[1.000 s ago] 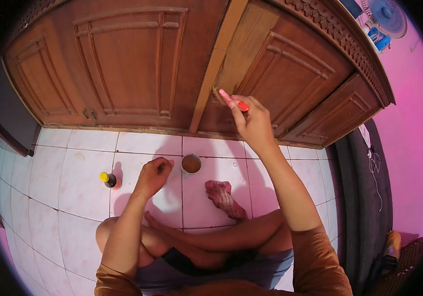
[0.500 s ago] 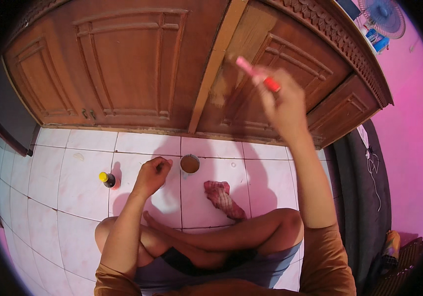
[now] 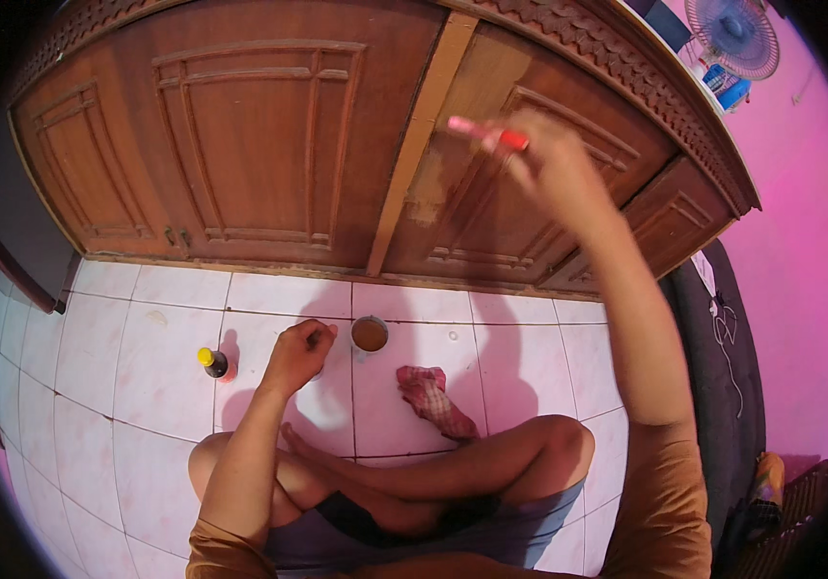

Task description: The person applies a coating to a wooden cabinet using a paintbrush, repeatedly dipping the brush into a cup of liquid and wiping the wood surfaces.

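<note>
My right hand point(image 3: 551, 159) is raised in front of the right half of the wooden cabinet point(image 3: 250, 145). Its fingers close around a slim brush with a pink and red handle point(image 3: 513, 140), smeared by motion, its tip pointing left toward a lighter tan patch on the door. Low over the floor, my left hand point(image 3: 300, 355) has its fingers curled in; whatever is inside them is hidden. Just right of it stands a cup point(image 3: 370, 335) of brown liquid. A crumpled red-and-white checked cloth point(image 3: 435, 400) lies nearer my crossed legs.
A dark bottle with a yellow cap point(image 3: 211, 363) stands on the tiles at left. A small pale ring point(image 3: 453, 336) lies right of the cup. Along the right is a dark cushioned mat point(image 3: 723, 376) with a white cable. A fan point(image 3: 734, 37) sits on the cabinet top.
My right hand has moved slightly left with the brush, whose angle is now flatter. My left hand stays curled beside the cup. The whole view has shifted a little.
</note>
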{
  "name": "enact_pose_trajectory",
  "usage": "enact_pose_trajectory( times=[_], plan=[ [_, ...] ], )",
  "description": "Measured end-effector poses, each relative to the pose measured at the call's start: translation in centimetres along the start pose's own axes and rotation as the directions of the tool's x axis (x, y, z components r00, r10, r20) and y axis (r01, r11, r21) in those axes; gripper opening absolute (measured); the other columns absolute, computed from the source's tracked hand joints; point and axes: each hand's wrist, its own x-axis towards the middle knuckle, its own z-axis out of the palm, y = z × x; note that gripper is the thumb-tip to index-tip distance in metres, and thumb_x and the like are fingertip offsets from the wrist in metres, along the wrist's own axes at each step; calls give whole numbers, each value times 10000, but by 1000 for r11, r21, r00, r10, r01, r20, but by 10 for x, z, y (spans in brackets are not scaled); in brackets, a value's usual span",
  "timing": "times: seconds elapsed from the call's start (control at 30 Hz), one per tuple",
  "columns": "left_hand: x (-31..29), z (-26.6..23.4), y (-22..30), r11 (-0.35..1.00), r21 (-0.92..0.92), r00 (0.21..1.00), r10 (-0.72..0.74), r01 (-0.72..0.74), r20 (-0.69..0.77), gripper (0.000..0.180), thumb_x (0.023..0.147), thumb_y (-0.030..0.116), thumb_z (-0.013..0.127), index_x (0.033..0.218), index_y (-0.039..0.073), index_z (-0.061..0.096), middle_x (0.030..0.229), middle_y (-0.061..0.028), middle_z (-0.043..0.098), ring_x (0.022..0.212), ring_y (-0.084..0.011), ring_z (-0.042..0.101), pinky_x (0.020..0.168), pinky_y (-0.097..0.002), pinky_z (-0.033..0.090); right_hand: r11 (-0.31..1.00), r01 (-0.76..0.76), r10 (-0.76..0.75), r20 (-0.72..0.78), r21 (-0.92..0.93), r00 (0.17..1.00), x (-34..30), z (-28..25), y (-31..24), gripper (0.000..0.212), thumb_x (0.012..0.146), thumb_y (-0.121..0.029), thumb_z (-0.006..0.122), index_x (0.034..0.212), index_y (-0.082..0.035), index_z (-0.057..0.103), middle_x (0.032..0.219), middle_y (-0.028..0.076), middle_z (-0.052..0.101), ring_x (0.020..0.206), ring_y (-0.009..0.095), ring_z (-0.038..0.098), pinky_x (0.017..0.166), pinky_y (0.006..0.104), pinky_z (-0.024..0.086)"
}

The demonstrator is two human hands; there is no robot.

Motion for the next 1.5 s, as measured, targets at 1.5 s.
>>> enact_pose_trajectory(
  times=[1.5],
  plan=[
    [2, 2, -6, 999, -30, 1000, -14, 14, 13, 334, 952, 328, 664, 924, -2, 706, 708, -125, 670, 642, -195, 616, 644, -350, 493, 989, -150, 142, 225, 17, 964, -15, -21, 7, 216, 927, -91, 670, 1140, -52, 675, 1035, 155, 668, 934, 340, 657, 829, 418, 526]
  ],
)
